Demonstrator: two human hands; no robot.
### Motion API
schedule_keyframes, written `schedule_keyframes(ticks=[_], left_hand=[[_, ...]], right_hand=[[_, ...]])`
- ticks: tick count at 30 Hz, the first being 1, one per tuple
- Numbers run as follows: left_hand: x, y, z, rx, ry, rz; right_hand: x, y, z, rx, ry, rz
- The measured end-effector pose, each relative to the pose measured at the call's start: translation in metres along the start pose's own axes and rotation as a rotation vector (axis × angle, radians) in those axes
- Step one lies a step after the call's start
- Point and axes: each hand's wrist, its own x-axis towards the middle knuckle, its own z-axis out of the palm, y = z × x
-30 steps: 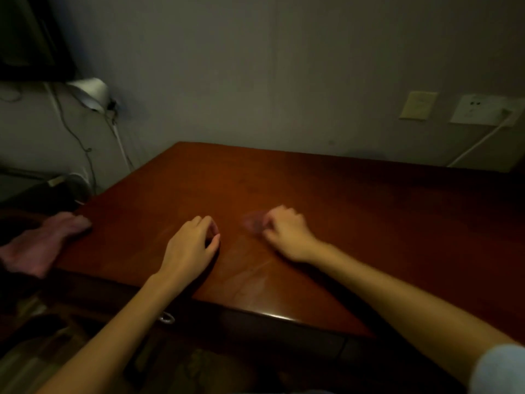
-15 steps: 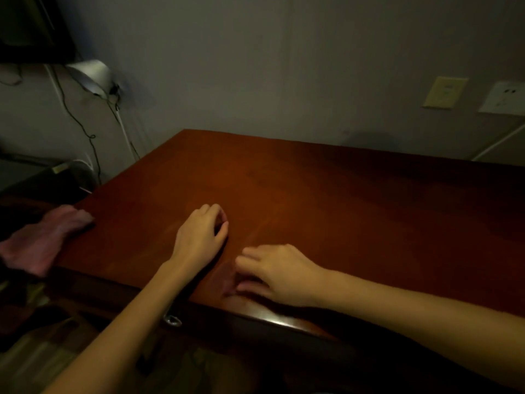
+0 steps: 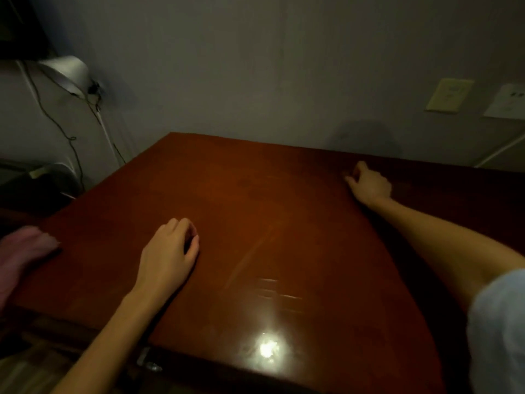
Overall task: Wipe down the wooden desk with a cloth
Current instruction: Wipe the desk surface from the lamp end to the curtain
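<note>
Both on wooden desk (image 3: 255,194), left hand (image 3: 167,257) loosely curled, empty, right hand (image 3: 369,183) curled, hold unclear

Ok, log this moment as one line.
left hand: rests on desk, holds nothing | right hand: near far edge, curled, grip contents unclear | pink cloth: desk's left edge, untouched

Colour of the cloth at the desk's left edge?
The cloth is pink, seen in the head view.
</note>
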Motion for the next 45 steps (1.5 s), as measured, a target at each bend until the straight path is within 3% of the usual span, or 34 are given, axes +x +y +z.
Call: schedule_keyframes(ticks=[4, 8, 9, 11, 13, 15, 17, 18, 20, 22, 26, 29, 32, 35, 37, 39, 41, 45], left_hand=[[-0.001, 0.002, -0.002, 0.002, -0.001, 0.005], [-0.002, 0.0, -0.003, 0.007, 0.01, 0.003], [-0.002, -0.001, -0.003, 0.009, 0.009, 0.007], [-0.002, 0.0, -0.003, 0.0, 0.002, 0.0], [-0.002, 0.002, -0.003, -0.02, -0.007, -0.004], [-0.002, 0.003, -0.004, -0.025, 0.0, -0.002], [-0.001, 0.003, -0.004, -0.026, -0.004, -0.006], [-0.002, 0.002, -0.004, -0.026, -0.005, -0.007], [-0.002, 0.002, -0.003, -0.03, 0.005, -0.014], [-0.001, 0.003, -0.003, -0.035, 0.028, -0.01], [-0.007, -0.013, -0.015, -0.014, 0.115, -0.076], [-0.025, -0.052, -0.041, 0.044, 0.18, -0.169], [-0.048, -0.103, -0.067, 0.114, 0.17, -0.215], [-0.059, -0.134, -0.079, 0.187, 0.178, -0.266], [-0.063, -0.141, -0.079, 0.207, 0.207, -0.291], [-0.069, -0.142, -0.077, 0.187, 0.243, -0.257], [-0.075, -0.141, -0.076, 0.131, 0.297, -0.187], [-0.081, -0.162, -0.09, 0.128, 0.391, -0.226]], right_hand=[[-0.068, -0.099, 0.006, 0.067, -0.11, -0.431], [-0.214, -0.153, -0.026, 0.328, -0.48, -1.146], [-0.224, -0.15, -0.031, 0.328, -0.526, -1.237], [-0.19, -0.141, -0.032, 0.24, -0.396, -1.104], [-0.105, -0.118, -0.018, 0.156, -0.186, -0.694], [-0.022, -0.078, -0.005, 0.098, -0.111, -0.265], [0.017, -0.05, 0.005, 0.042, -0.088, -0.004], [0.024, -0.048, 0.011, 0.031, -0.069, 0.036], [0.017, -0.08, 0.023, 0.03, -0.024, -0.053], [-0.012, -0.138, 0.034, 0.077, -0.05, -0.266], [-0.154, -0.247, 0.033, 0.183, -0.297, -0.838], [-0.221, -0.256, 0.01, 0.291, -0.427, -1.133], [-0.177, -0.245, 0.007, 0.223, -0.281, -1.039], [-0.087, -0.234, 0.018, 0.243, -0.051, -0.608], [-0.051, -0.224, 0.032, 0.139, -0.028, -0.387], [-0.049, -0.227, 0.046, 0.095, -0.055, -0.294], [-0.073, -0.251, 0.053, 0.158, -0.065, -0.363], [-0.19, -0.326, 0.048, 0.24, -0.225, -0.81]])
